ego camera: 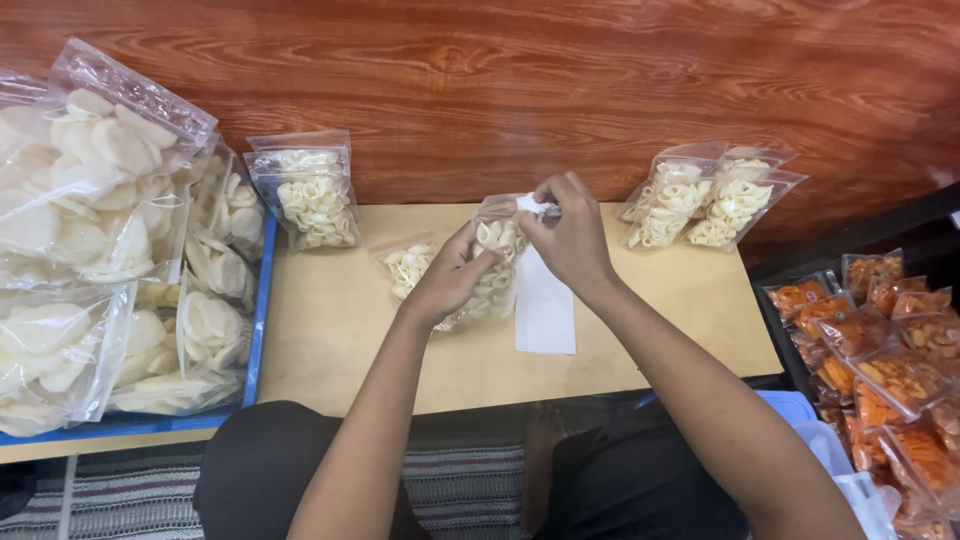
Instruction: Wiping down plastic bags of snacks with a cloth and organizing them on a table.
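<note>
**Both hands on a clear bag of ring crackers at the bench centre**

Head view. Landmark: the clear bag of pale ring crackers (495,262), standing upright near the middle of the wooden bench (330,330).

- Left hand (450,280): grip closed on the bag's lower left side, fingers wrapped against the plastic.
- Right hand (570,235): grip pinched shut on the bag's top edge, at its upper right corner.
- White paper sheet (545,305): lies flat on the bench just right of the bag, partly under the right wrist.
- Second small bag of ring crackers (408,265): lies just left of the held bag, touching or nearly so; cannot tell which.
- Upright sealed bag (310,195): further left, against the red-brown wall panel (520,80), apart from the held bag.
- Pair of leaning bags (705,200): to the right of the held bag, also against the wall.
- Blue tray (258,330): far left, stacked with large bags of flat white crackers (90,190).
- Bags of orange snacks (880,350): far right, beyond the bench's edge, well apart from the held bag.
</note>
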